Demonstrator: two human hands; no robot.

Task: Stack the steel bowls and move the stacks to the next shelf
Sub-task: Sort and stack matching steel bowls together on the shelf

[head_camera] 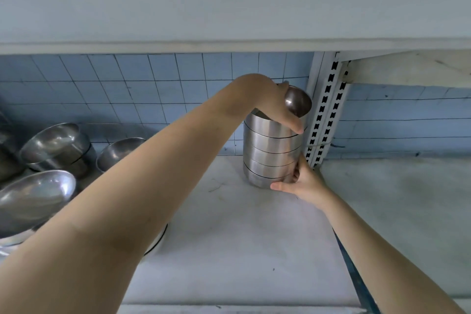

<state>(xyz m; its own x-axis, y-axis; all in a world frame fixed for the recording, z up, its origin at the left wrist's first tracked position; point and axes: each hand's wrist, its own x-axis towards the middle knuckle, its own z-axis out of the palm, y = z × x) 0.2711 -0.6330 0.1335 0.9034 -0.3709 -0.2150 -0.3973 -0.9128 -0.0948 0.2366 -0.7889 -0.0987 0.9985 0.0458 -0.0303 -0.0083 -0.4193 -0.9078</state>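
1. Loose steel bowls (38, 196) lie tipped at the left end of the shelf (229, 237).
2. The right hand (300, 183) curls thumb and fingers round the base of the stack of bowls (272, 150).
3. The stack stands upright on the shelf, just beside the slotted post (326, 115).
4. The left hand (280, 107) grips the tilted top bowl (299, 102) from above, fingers curled down over its rim.
5. Blue tiles (153, 89) line the wall behind.
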